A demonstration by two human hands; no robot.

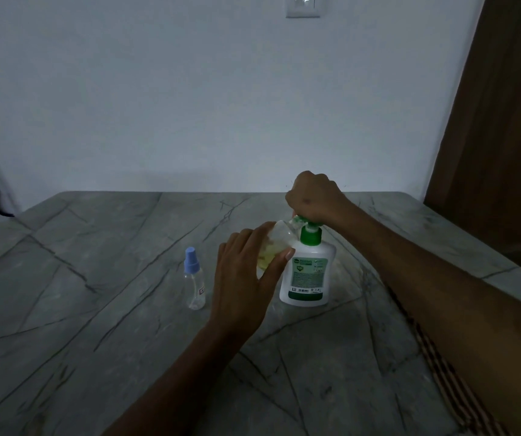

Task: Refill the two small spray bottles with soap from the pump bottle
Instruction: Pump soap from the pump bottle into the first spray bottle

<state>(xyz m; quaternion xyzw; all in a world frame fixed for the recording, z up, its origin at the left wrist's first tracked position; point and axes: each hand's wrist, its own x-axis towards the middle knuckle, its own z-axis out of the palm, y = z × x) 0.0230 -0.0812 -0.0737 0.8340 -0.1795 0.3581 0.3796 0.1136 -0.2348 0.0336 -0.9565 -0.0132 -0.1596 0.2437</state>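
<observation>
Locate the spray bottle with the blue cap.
The spray bottle with the blue cap stands upright on the table, left of the left hand.

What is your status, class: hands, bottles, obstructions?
Left hand holding open spray bottle at pump nozzle. Right hand pressing pump bottle head. Second spray bottle capped, standing apart. Nothing in the way.

The table point(102, 278) looks like polished grey marble with dark veins. Both spray bottles (the capped one point(195, 280) and the held one point(276, 243)) are clear plastic; the pump bottle point(309, 272) is glossy white plastic.
</observation>
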